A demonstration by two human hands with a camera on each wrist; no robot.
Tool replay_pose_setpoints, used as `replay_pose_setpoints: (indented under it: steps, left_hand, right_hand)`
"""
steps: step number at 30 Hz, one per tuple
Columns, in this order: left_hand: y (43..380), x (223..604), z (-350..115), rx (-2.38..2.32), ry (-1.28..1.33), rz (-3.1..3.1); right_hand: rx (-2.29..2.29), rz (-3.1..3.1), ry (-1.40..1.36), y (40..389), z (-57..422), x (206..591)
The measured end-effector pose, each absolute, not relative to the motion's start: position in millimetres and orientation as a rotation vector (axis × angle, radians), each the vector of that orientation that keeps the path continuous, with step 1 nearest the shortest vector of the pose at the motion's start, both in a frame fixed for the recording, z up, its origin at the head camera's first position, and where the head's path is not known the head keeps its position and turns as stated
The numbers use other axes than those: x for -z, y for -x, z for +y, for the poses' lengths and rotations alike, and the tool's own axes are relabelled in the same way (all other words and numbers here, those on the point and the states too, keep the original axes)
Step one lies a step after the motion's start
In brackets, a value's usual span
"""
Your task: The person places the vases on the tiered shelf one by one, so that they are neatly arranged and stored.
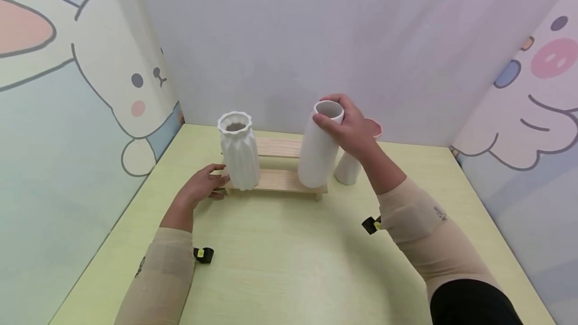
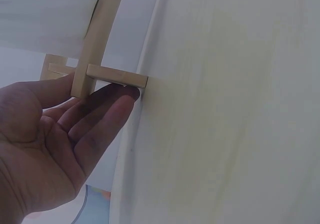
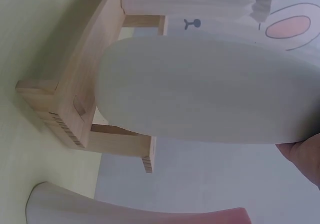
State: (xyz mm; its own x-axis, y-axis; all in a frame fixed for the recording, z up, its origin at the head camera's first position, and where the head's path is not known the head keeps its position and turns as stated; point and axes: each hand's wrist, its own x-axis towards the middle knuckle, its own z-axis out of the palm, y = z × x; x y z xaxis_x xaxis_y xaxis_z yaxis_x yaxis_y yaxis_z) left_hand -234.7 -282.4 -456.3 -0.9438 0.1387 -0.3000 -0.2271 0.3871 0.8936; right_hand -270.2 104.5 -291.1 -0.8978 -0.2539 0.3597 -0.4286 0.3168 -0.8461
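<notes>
In the head view my right hand (image 1: pixel 345 127) grips a smooth white vase (image 1: pixel 318 152) around its mouth, the thumb at the rim. The vase leans slightly, its base at the right end of a two-step wooden shelf (image 1: pixel 282 180). In the right wrist view the vase's rounded base (image 3: pixel 150 89) overlaps the lower board. My left hand (image 1: pixel 205 183) holds the shelf's left end; the left wrist view has the thumb by the board (image 2: pixel 95 49) and the fingers below, by the leg. A pleated white vase (image 1: pixel 241 157) stands upright on the shelf's left side.
A slimmer white vase with a pink flared mouth (image 1: pixel 348 168) stands on the pale wooden table (image 1: pixel 280 255), just right of the shelf. A plain light curtain (image 1: pixel 289 54) rises behind the table. Panels with cartoon animals (image 1: pixel 113 74) flank both sides.
</notes>
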Motion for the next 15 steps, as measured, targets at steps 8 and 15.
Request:
replay_pose_setpoints:
  steps: [8,15]
  left_hand:
    - [237,459,-283,-1.587,0.081,2.312]
    - [235,456,-282,-1.597,0.075,2.305]
  right_hand:
    - [-1.680,-2.413,-0.651,271,94,293]
    - [-1.627,-2.446,-0.670,270,87,294]
